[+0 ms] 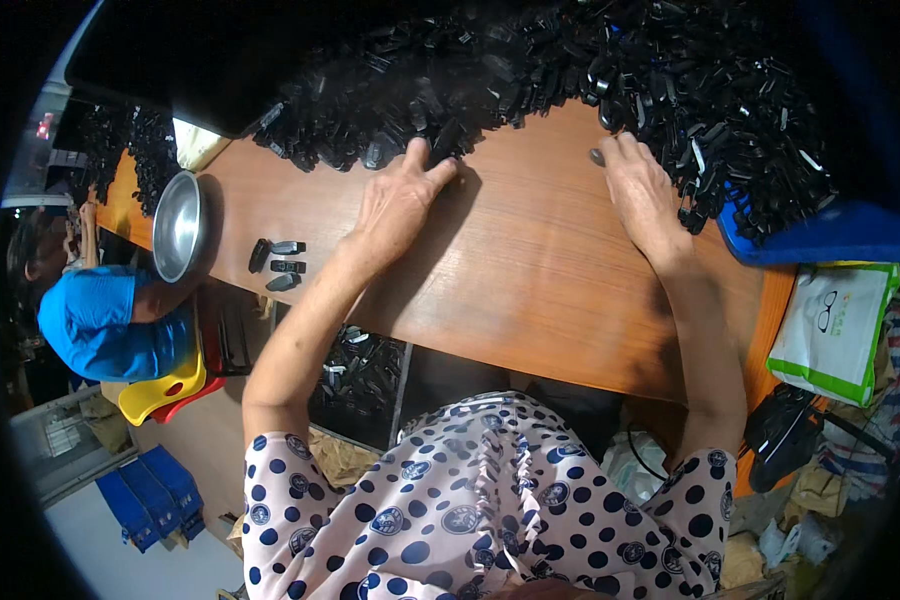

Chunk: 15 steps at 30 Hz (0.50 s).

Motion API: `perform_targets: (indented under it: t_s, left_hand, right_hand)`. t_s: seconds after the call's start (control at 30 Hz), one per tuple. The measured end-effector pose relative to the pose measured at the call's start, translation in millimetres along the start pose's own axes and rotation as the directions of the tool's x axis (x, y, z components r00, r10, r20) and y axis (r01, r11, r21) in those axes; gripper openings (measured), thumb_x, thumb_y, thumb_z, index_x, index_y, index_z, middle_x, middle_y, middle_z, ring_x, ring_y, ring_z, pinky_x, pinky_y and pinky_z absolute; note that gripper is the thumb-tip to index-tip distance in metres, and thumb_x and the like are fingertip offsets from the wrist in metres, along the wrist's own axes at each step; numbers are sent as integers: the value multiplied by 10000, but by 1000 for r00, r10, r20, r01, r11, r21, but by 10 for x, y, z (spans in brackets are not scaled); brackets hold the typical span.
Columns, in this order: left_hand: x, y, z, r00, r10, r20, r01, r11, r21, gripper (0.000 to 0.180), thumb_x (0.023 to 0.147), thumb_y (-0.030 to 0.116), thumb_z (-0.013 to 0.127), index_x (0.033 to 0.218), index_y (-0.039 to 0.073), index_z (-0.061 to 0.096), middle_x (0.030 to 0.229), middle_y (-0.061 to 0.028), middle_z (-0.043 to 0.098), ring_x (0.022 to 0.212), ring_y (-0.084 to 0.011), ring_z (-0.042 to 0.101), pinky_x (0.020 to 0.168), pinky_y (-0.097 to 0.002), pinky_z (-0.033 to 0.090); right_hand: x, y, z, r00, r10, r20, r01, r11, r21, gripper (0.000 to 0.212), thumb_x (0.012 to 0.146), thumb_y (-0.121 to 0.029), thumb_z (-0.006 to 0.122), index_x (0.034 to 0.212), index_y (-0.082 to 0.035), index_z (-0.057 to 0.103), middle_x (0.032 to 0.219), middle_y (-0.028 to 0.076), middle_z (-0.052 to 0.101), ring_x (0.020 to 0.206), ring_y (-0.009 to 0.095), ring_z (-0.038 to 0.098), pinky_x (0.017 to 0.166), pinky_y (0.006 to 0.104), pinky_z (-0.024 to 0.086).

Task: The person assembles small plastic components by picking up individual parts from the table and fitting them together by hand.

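Note:
A large heap of small black elongated pieces covers the far side of the wooden table. At the heap's near edge, the fingers of my left hand reach in among the pieces, thumb and forefinger apart. My right hand rests further right by the heap, its fingers bent together. A small dark piece sticks out at its fingertips; the hidden side of the hand does not show. Several similar black pieces are set apart on the table's left part.
A round metal bowl stands at the table's left edge. Below is a bin of black pieces. A blue tray and a white-green bag are at right. A co-worker in a blue shirt sits left.

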State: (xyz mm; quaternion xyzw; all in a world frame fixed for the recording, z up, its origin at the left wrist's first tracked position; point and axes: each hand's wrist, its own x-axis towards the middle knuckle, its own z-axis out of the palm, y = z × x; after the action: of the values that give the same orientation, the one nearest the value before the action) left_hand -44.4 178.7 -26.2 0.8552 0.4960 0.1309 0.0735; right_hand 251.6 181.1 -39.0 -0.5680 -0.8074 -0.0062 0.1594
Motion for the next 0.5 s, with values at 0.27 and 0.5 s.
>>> perform_targets:
  t_s: [0.27, 0.5]
  left_hand:
    - [52, -91, 53, 976, 215, -21, -213, 974, 79, 101, 841, 50, 541, 939, 28, 543, 948, -158, 498, 788, -312, 611, 632, -414, 507]
    - [-538, 557, 162, 992, -124, -20, 68, 659, -749, 210, 872, 127, 643, 984, 32, 492, 795, -114, 616, 731, -166, 587, 641, -311, 469]
  right_hand:
    - [-113, -119, 27, 980, 185, 74, -193, 787, 586, 252, 798, 4, 626, 1026, -22, 521, 872, 137, 618, 701, 241, 625, 617, 318, 511]
    - [-645, -810, -194, 875, 148, 461, -381, -375, 845, 187, 858, -80, 652, 967, -83, 500, 876, 56, 611, 724, 123, 611, 630, 223, 481]
